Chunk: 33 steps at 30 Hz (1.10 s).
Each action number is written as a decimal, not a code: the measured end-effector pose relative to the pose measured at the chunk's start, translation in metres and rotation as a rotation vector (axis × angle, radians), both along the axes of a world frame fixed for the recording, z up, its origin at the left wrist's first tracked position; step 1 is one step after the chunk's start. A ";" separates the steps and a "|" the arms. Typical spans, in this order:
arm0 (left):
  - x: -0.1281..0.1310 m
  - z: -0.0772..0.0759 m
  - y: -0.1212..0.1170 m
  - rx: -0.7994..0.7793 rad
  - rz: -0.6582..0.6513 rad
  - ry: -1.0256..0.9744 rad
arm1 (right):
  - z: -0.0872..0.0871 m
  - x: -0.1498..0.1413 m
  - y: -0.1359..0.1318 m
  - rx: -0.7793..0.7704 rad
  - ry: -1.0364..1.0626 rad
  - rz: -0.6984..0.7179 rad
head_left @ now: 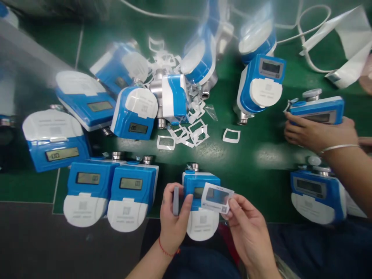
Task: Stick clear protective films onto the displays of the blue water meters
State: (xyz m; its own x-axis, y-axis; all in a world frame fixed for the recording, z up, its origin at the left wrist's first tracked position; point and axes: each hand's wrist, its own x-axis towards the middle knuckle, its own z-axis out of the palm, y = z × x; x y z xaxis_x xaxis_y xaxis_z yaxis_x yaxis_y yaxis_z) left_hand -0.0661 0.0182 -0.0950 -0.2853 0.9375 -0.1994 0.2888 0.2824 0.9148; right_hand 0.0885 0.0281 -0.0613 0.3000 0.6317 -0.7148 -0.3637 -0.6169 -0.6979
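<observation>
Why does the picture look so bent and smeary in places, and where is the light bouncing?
Head view: wide-lens distortion bows the edges; the upper meters are smeared by blur; glare patches shine on the green mat; the label in the right hand stays fairly sharp, as does the left hand.

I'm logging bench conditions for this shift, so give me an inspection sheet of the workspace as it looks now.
Surface: green mat, glare patches.
Job's things: label in right hand; small stack in left hand; meter beneath both.
Clutter: white peeled frames heaped mid-mat; blue-and-white meters all round.
Grippers: both hands pinch their pieces.
Cables: white cord looped at far right.
Surroundings: another person's hand on a meter at right; white liner strip.
</observation>
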 end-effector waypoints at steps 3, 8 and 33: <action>-0.001 -0.002 0.004 -0.012 0.044 -0.100 | -0.004 -0.007 -0.002 0.052 -0.094 0.100; -0.009 -0.011 0.010 0.016 0.087 -0.154 | -0.007 -0.008 -0.007 0.063 -0.108 0.291; -0.011 -0.018 0.013 0.156 0.025 -0.261 | -0.006 -0.013 -0.005 0.075 -0.281 0.333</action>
